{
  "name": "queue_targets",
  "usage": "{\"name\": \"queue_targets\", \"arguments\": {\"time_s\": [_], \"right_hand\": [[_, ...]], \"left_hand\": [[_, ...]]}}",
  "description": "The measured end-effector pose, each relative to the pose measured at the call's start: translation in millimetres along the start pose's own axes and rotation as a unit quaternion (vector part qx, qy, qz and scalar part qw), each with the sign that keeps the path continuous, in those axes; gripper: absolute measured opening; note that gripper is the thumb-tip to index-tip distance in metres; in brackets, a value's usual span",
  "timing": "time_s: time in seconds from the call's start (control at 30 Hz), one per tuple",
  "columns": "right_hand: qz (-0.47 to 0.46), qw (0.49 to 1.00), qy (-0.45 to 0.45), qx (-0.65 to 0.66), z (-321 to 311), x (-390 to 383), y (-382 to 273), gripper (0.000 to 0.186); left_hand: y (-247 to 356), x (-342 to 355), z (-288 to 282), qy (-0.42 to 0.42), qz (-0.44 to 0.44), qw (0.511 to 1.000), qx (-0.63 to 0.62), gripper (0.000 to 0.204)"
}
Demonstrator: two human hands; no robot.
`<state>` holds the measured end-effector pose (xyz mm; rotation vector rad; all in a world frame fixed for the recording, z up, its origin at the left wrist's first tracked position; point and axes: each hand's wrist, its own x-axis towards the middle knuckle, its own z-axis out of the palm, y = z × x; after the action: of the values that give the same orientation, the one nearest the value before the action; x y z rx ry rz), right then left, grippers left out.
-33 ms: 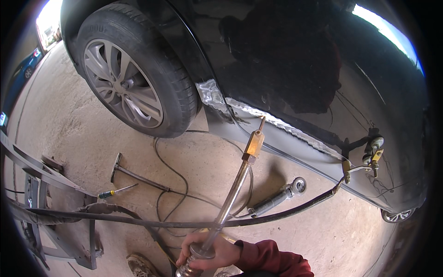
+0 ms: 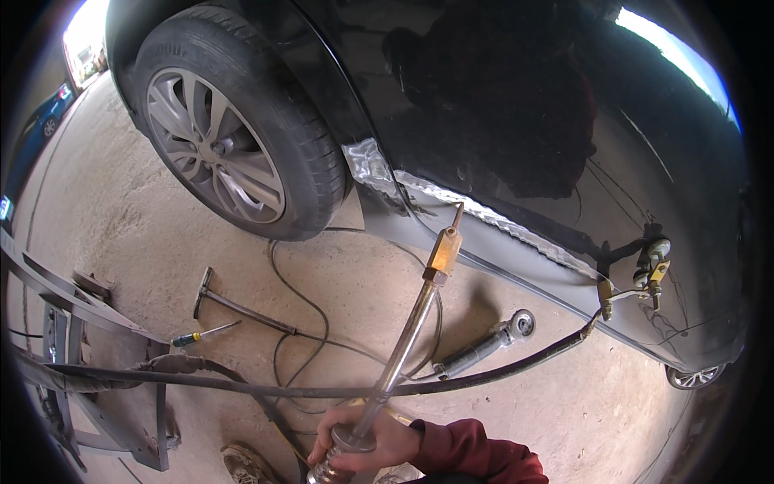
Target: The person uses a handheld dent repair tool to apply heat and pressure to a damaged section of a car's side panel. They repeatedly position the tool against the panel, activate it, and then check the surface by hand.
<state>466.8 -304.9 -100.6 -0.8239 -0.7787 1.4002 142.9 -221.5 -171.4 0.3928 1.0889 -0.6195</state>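
A slide hammer dent puller [image 2: 403,339] with a steel shaft and brass head [image 2: 443,252] slants up from the bottom of the view. My right hand [image 2: 363,440], in a dark red sleeve, is wrapped round its metal sliding weight [image 2: 353,440]. The thin pointed tip [image 2: 459,214] appears to touch the ground-bare strip [image 2: 492,218] along the lower door of a black car [image 2: 484,105]. That strip is shiny, rough metal. My left hand is not in view.
A yellow clamp [image 2: 606,300] on a thick black cable [image 2: 484,387] is attached at the door bottom. On the concrete lie a hammer [image 2: 242,313], a screwdriver [image 2: 205,333] and an angle power tool [image 2: 484,347]. Left are a metal frame [image 2: 81,306] and the car's wheel [image 2: 214,149].
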Motion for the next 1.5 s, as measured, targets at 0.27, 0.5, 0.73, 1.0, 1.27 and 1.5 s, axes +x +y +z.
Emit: {"name": "queue_targets", "arguments": {"time_s": [0.27,0.5,0.73,1.0,1.27,1.5], "right_hand": [[-0.037,0.997,0.046,0.058,-11.1,0.6,-13.2,0.028],[0.001,1.000,-0.001,0.018,-4.3,-1.0,-0.7,0.027],[0.008,0.999,-0.030,0.040,-2.7,1.1,-1.1,0.023],[0.010,1.000,-0.001,0.026,-0.7,-3.6,2.6,0.024],[0.008,1.000,-0.006,0.028,0.6,-4.2,0.8,0.025],[0.010,1.000,-0.024,0.013,-1.2,-7.1,-2.0,0.023]], "left_hand": [[0.2,0.8,2.2,-0.004,0.008,1.000,0.011,0.063],[-1.9,2.3,3.0,-0.004,0.015,1.000,0.023,0.063],[-1.5,4.2,2.5,-0.007,0.016,0.999,0.031,0.064],[-0.9,4.6,2.1,-0.007,0.021,0.999,0.042,0.064],[-0.4,4.1,3.7,-0.009,0.022,0.998,0.050,0.064],[0.0,4.9,3.0,-0.008,0.016,0.999,0.049,0.065]]}}
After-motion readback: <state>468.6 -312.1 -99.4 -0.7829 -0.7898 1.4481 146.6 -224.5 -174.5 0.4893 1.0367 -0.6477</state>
